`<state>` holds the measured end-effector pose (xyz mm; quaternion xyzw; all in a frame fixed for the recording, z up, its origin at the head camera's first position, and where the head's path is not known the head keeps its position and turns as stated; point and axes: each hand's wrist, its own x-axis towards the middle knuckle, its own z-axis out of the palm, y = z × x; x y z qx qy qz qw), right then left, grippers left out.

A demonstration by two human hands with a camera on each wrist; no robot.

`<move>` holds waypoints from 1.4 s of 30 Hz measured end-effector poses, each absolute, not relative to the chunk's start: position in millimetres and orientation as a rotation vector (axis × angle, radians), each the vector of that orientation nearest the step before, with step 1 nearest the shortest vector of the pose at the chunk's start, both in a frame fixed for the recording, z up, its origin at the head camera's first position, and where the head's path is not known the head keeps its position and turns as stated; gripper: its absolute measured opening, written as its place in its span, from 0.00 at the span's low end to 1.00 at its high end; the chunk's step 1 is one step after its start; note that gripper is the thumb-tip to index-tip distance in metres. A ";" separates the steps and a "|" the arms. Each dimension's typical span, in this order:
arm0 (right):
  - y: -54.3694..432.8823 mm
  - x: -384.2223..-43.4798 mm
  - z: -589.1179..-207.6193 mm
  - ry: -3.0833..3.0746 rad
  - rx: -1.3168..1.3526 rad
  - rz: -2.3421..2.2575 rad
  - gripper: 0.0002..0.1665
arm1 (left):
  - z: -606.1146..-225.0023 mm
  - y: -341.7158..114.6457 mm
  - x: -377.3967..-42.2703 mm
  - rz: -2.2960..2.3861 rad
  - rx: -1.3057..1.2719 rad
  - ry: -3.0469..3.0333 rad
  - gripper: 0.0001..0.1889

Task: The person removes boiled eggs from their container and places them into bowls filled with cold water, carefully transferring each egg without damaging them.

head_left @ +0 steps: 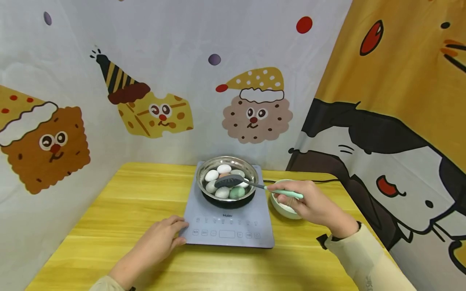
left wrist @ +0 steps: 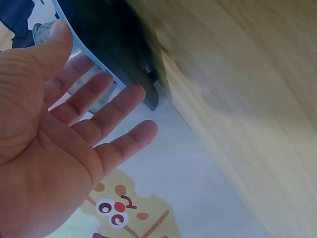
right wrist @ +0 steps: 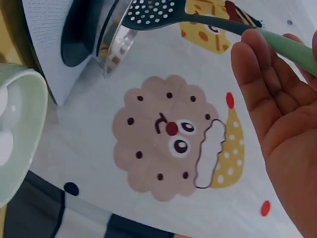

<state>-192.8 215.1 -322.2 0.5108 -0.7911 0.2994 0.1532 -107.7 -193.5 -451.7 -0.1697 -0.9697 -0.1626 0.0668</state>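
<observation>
My right hand (head_left: 309, 200) grips the mint-green handle of a dark slotted spoon (head_left: 228, 180). The spoon's head overlaps the eggs in a steel pan (head_left: 202, 178) in the head view. Several eggs, white, pale grey, brownish and green (head_left: 237, 192), fill the pan. It stands on the back part of a grey induction cooktop (head_left: 227, 224). At the cooktop's front left edge rests my left hand (head_left: 160, 238), its fingertips on the rim. In the left wrist view the left hand's fingers (left wrist: 119, 106) are spread and relaxed beside the cooktop's dark underside (left wrist: 104, 25).
Right of the cooktop, under my right hand, stands a pale green bowl (head_left: 291, 215) with white rounded things inside. A black cable (head_left: 320, 181) runs along the back of the yellow wooden table (head_left: 145, 194). Cartoon-printed cloth (head_left: 164, 40) hangs close behind and at both sides.
</observation>
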 end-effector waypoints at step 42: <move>207.7 -166.3 -368.9 -2.170 0.322 2.194 0.29 | -455.0 -193.3 -107.8 -0.531 -0.491 -2.923 0.24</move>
